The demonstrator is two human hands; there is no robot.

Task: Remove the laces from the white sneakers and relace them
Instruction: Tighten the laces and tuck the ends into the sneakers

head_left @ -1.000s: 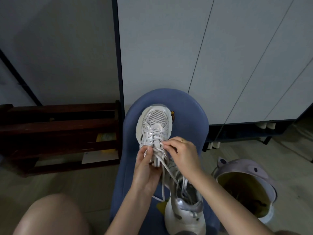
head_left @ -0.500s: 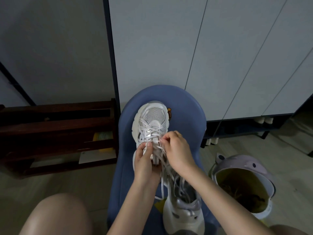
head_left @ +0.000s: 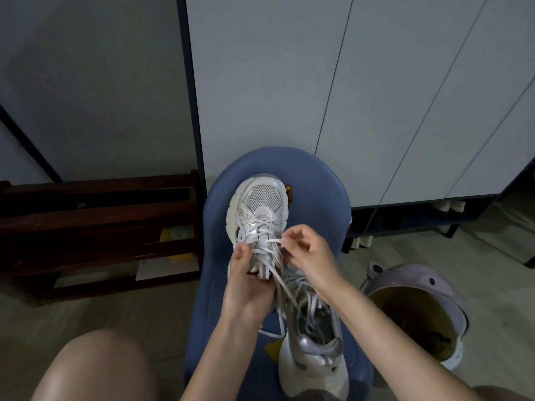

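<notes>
you were mid-lacing the far sneaker [head_left: 258, 218] on the blue chair [head_left: 318, 180]: your left hand [head_left: 246, 287] gripped its tongue, your right hand [head_left: 307, 250] pinched the lace [head_left: 275, 241] beside an eyelet, and drawing it snug probably came next.

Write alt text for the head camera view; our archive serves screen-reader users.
Seen from above, a person's right hand pinches a white lace pulled sideways from a white sneaker, while the left hand holds the shoe's tongue end. It lies on a blue chair beside a second sneaker; a lilac bin stands to the right.
</notes>
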